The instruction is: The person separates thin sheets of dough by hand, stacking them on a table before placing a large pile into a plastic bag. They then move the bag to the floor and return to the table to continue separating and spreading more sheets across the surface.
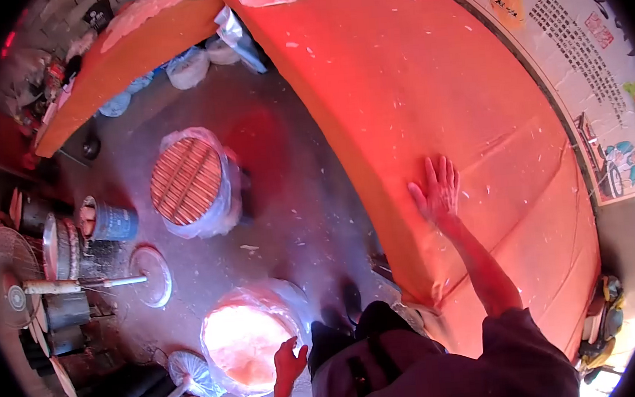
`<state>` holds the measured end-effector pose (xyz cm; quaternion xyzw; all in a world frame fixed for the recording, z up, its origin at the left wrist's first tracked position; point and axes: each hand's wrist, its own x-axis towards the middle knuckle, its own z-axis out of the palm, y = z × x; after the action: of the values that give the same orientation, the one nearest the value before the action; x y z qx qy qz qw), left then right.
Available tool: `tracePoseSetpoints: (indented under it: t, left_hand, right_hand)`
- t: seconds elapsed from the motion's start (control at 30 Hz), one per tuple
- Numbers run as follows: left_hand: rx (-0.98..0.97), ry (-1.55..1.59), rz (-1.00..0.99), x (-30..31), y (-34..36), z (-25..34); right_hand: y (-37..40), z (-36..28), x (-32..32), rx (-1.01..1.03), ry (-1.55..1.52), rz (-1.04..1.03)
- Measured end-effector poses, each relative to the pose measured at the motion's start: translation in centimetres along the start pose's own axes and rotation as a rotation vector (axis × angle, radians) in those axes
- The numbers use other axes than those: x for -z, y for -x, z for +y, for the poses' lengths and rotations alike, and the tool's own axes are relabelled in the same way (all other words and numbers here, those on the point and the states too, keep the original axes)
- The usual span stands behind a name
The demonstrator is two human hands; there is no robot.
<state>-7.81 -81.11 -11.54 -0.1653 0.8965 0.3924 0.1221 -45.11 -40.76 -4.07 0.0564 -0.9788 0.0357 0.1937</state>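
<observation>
My right hand (440,191) lies flat on the orange cloth (366,53) that covers a large table, its fingers spread and nothing in them. Small pale bits dot the cloth around it. Low at the centre, my left hand (291,360) hangs over the right edge of a plastic-lined round tub (243,342), its fingers apart and holding nothing that I can see. Bright light washes out much of the pale contents of the tub.
A round container with a slatted wooden lid (186,180) stands on the floor. Further left are a blue bucket (114,222), a round lid (152,276) and stacked pots. Plastic bags (188,68) lie beyond. A printed poster (574,51) lines the right wall.
</observation>
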Motion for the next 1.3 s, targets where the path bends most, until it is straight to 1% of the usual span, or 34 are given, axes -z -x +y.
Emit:
tracePoseSetpoints:
  t: [0.07, 0.17, 0.23, 0.27, 0.3, 0.33, 0.37, 0.4, 0.47, 0.5, 0.53, 0.57, 0.63, 0.7, 0.77, 0.83, 0.87, 0.9, 0.93, 0.97, 1.0, 1.03, 1.1, 1.13, 1.17, 1.2, 1.23, 1.27, 1.3]
  left_hand:
    - [0.128, -0.019, -0.029, 0.8, 0.0, -1.4]
    - [0.375, 0.045, -0.034, 1.9, 0.6, -4.2]
    - [0.486, -0.056, -0.074, 3.2, 0.3, -4.4]
    - [0.560, -0.070, -0.130, 3.8, -0.3, -4.6]
    - [0.679, 0.091, -0.134, 2.0, 0.0, -9.8]
    - [0.678, 0.113, -0.152, 1.3, -0.5, -12.2]
    - [0.677, 0.136, -0.173, 1.2, -1.5, -13.2]
    - [0.685, 0.125, -0.193, 1.4, -3.2, -13.0]
    - [0.740, 0.266, -0.208, 2.0, -7.5, -11.9]
    - [0.764, 0.331, -0.215, 3.4, -10.3, -10.4]
    - [0.734, 0.313, -0.177, 4.8, -13.7, -8.2]
    - [0.543, 0.108, -0.301, 6.6, -17.3, -7.4]
    - [0.576, 0.423, -0.144, 7.7, -23.2, -9.1]
    - [0.401, 0.188, -0.197, 11.0, -30.9, -10.3]
    - [0.471, 0.559, -0.100, 15.8, -37.4, -6.7]
    - [0.449, 0.676, 0.018, 19.5, -43.5, -5.4]
    - [0.447, 0.665, 0.063, 21.6, -46.3, -3.0]
    - [0.378, 0.644, 0.044, 22.7, -49.3, -3.5]
    - [0.379, 0.622, 0.018, 24.2, -51.7, -2.4]
    - [0.379, 0.602, -0.005, 25.5, -54.5, -0.9]
    - [0.383, 0.645, 0.016, 26.2, -56.8, 0.2]
    - [0.354, 0.638, -0.011, 26.6, -59.0, 0.6]
    - [0.287, 0.619, -0.066, 27.3, -64.0, 1.5]
    - [0.291, 0.567, -0.084, 27.8, -66.2, 3.1]
    - [0.201, 0.516, -0.103, 27.9, -68.5, 3.7]
    - [0.116, 0.460, -0.124, 28.4, -70.6, 4.0]
    - [0.029, 0.404, -0.146, 29.0, -72.8, 4.6]
    - [0.131, 0.336, -0.160, 30.0, -74.5, 6.5]
    - [0.111, 0.316, -0.166, 30.5, -76.4, 7.2]
  right_hand:
    - [-0.1, -0.2, 0.8, -0.062, -0.070, -0.078]
    - [-0.5, 0.0, 1.2, -0.041, -0.086, -0.084]
    - [-0.6, -0.1, 1.5, -0.049, -0.094, -0.101]
    - [-0.7, -0.2, 1.6, -0.055, -0.095, -0.110]
    - [-0.8, -0.3, 1.8, -0.063, -0.096, -0.126]
    - [-1.0, -0.4, 1.9, -0.069, -0.096, -0.144]
    - [-1.2, -0.5, 2.0, -0.074, -0.093, -0.162]
    - [-1.3, -0.4, 1.9, -0.063, -0.089, -0.169]
    - [-1.5, -0.3, 1.8, -0.040, -0.080, -0.181]
    - [-1.8, -0.7, 2.0, -0.042, -0.096, -0.189]
    - [-2.5, -1.0, 2.3, -0.045, -0.106, -0.189]
    - [-2.8, -1.1, 2.5, -0.049, -0.111, -0.202]
    - [-2.8, -0.8, 2.0, -0.034, -0.087, -0.239]
    - [-3.1, -1.1, 2.2, -0.045, -0.064, -0.288]
    - [-4.1, -1.3, 2.6, -0.070, -0.046, -0.337]
    - [-3.9, -0.6, 2.5, -0.115, -0.054, -0.385]
    - [-4.5, -0.7, 2.5, -0.153, -0.069, -0.405]
    - [-4.7, -1.0, 2.5, -0.191, -0.086, -0.432]
    - [-6.9, -2.5, 3.2, -0.221, -0.068, -0.351]
    - [-7.8, -2.5, 2.6, -0.296, -0.075, -0.359]
    - [-8.5, -1.5, 1.7, -0.367, -0.083, -0.367]
    - [-9.3, -0.7, 0.5, -0.438, -0.093, -0.373]
    - [-13.5, 0.7, -3.6, -0.637, 0.062, -0.244]
    - [-18.3, 0.5, -5.3, -0.548, 0.007, -0.118]
    - [-24.4, -0.4, -6.9, -0.457, -0.047, 0.002]
    - [-30.8, -2.1, -8.0, -0.518, -0.129, -0.014]
    - [-37.2, -3.5, -9.4, -0.534, -0.250, -0.013]
    - [-43.0, -4.6, -11.8, -0.450, -0.266, 0.066]
    - [-48.3, -5.6, -14.2, -0.426, -0.239, 0.050]
